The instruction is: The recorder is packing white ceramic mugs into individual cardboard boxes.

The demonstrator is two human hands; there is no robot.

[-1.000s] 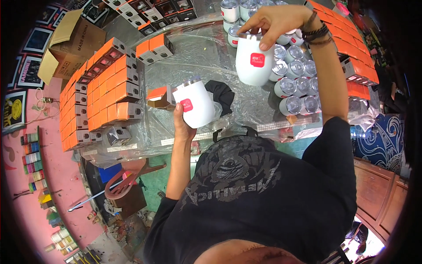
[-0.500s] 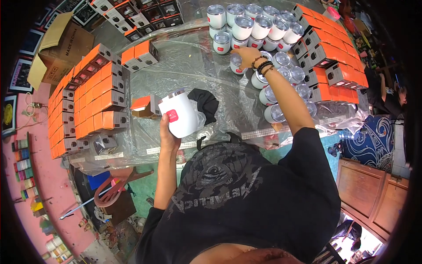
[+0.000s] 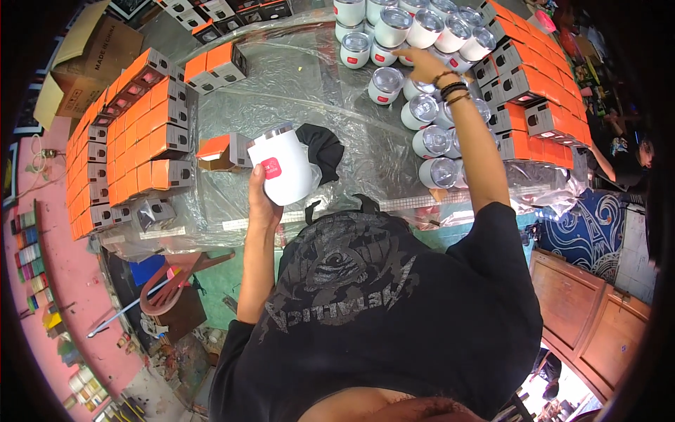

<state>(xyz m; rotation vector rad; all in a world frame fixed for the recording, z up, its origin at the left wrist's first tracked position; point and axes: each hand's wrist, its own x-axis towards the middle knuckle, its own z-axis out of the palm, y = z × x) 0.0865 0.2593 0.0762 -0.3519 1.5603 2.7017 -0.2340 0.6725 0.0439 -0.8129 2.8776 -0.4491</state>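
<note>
My left hand (image 3: pixel 264 202) is wrapped round a white tumbler (image 3: pixel 290 169) with a red label and a metal rim, held tilted above the near part of the table. Beside it lie a crumpled black cloth (image 3: pixel 325 151) and an orange-and-grey box (image 3: pixel 223 152). At the back right, my right hand (image 3: pixel 425 65) hovers over the grouped tumblers with its index finger stretched out to the left; it appears to hold nothing. Just left of it, a lidded white tumbler (image 3: pixel 386 86) stands a little apart, near a row of others (image 3: pixel 426 111).
Orange boxes are stacked at the left (image 3: pixel 146 116) and right (image 3: pixel 538 88). Two more boxes (image 3: pixel 216 67) stand at the back left. Clear plastic sheeting (image 3: pixel 281 77) covers the table. An open cardboard carton (image 3: pixel 91 63) sits beyond the left stack.
My right hand has left the lidded tumbler it was touching and moved right and away, over the others. My left hand still holds its tumbler. The whole view has shifted slightly.
</note>
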